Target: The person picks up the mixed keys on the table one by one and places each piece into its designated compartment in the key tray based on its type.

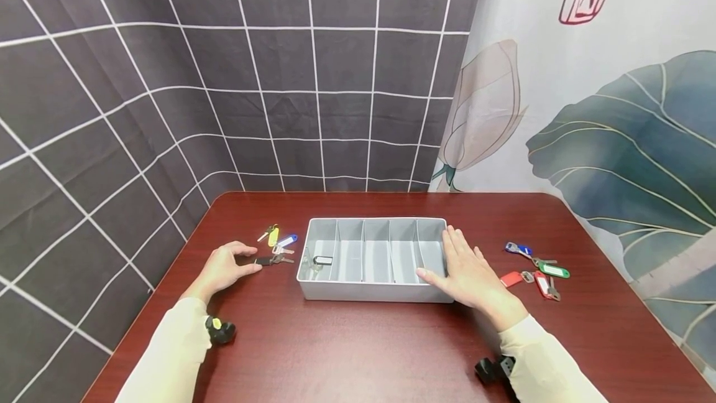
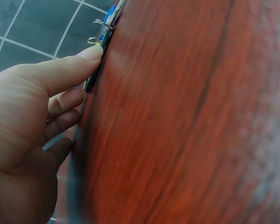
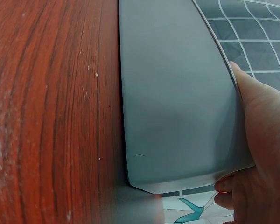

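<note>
On the table's left side, my left hand [image 1: 226, 267] reaches a key with a black tag [image 1: 263, 261]. In the left wrist view the thumb [image 2: 91, 53] lies at the black tag's edge, with the other fingers bent loosely behind. Just beyond lie keys with a blue tag [image 1: 287, 240] and a yellow tag [image 1: 273, 237]. My right hand [image 1: 470, 275] rests against the right end of a grey divided tray [image 1: 375, 291], its fingers stretched along the end wall and its thumb over the front rim. A key with a black-edged white tag [image 1: 322, 260] lies in the tray's leftmost compartment.
Right of the tray lie keys with a blue tag [image 1: 524, 249], a green tag [image 1: 554, 270] and two red tags, one red tag [image 1: 511, 278] close beside my right hand. A dark grid-patterned curtain [image 1: 347, 61] hangs behind the reddish-brown table [image 1: 358, 347].
</note>
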`<action>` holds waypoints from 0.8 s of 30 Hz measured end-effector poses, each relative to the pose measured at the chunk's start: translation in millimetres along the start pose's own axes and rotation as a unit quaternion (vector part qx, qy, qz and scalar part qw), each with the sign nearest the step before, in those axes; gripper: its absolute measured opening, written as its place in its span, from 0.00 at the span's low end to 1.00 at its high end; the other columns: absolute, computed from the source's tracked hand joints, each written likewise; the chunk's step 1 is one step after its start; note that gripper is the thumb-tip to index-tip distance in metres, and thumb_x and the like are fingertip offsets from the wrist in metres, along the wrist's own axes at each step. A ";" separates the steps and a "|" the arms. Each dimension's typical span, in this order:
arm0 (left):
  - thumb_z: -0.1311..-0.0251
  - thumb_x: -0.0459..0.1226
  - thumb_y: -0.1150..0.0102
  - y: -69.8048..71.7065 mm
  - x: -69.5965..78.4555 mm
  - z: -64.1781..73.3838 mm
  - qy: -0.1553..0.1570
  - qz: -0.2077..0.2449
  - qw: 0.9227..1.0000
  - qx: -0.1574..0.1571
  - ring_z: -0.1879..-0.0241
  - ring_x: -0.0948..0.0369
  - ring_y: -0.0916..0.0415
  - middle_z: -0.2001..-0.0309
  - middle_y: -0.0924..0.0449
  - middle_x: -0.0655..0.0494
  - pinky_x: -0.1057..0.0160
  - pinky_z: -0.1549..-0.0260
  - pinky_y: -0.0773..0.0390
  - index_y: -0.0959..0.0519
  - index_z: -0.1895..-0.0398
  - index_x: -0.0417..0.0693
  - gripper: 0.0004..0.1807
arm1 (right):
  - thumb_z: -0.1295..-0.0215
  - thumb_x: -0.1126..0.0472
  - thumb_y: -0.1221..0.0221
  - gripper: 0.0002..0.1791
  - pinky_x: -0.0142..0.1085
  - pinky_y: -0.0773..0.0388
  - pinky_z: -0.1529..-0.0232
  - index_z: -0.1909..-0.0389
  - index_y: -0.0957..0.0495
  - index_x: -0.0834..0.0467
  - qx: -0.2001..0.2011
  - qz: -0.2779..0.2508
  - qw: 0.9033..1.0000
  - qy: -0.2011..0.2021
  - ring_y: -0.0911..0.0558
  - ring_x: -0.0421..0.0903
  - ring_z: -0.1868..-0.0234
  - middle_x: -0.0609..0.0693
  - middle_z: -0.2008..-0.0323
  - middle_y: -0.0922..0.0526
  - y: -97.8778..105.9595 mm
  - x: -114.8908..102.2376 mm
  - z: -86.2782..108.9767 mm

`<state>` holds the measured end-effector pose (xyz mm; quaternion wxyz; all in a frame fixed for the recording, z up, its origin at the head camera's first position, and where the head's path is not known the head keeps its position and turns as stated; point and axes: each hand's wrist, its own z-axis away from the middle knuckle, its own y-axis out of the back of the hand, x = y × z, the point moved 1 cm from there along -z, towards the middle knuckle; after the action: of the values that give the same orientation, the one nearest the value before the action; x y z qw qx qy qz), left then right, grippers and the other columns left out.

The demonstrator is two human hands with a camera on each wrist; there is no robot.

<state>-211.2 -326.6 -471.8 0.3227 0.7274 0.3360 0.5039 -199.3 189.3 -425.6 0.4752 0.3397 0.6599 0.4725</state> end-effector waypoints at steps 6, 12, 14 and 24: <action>0.57 0.43 0.23 -0.3 1.9 0.3 -0.008 -0.010 1.000 -0.001 0.58 0.52 0.22 0.62 0.17 0.55 0.50 0.55 0.27 0.15 0.57 0.44 0.22 | 0.48 0.19 0.54 0.65 0.64 0.49 0.36 0.26 0.56 0.67 0.001 0.000 1.000 0.000 0.52 0.59 0.26 0.62 0.26 0.54 0.0 0.2 0.0; 0.56 0.41 0.24 -2.6 2.9 1.2 -0.020 -0.024 1.000 0.000 0.58 0.53 0.22 0.63 0.18 0.56 0.51 0.56 0.26 0.14 0.58 0.43 0.20 | 0.47 0.21 0.52 0.64 0.64 0.49 0.35 0.26 0.56 0.67 -0.001 -0.002 1.000 -0.001 0.53 0.60 0.26 0.63 0.26 0.54 -0.2 0.3 0.3; 0.55 0.41 0.24 -3.0 3.6 1.1 -0.023 -0.026 0.999 -0.001 0.59 0.53 0.23 0.64 0.18 0.56 0.51 0.56 0.26 0.14 0.58 0.43 0.19 | 0.46 0.22 0.51 0.64 0.64 0.49 0.35 0.26 0.56 0.67 0.000 -0.003 1.000 -0.001 0.53 0.60 0.26 0.63 0.26 0.54 0.0 0.2 0.4; 0.54 0.40 0.25 -3.3 6.6 1.2 -0.030 -0.028 0.999 -0.007 0.62 0.54 0.24 0.67 0.20 0.58 0.52 0.60 0.26 0.14 0.60 0.42 0.17 | 0.46 0.21 0.51 0.64 0.64 0.49 0.35 0.26 0.56 0.67 0.001 -0.006 1.000 0.000 0.53 0.59 0.26 0.63 0.26 0.54 0.3 -0.1 0.7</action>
<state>-208.9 -319.5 -471.4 0.3515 0.7300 0.3432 0.4751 -198.6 189.5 -425.3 0.4773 0.3363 0.6624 0.4693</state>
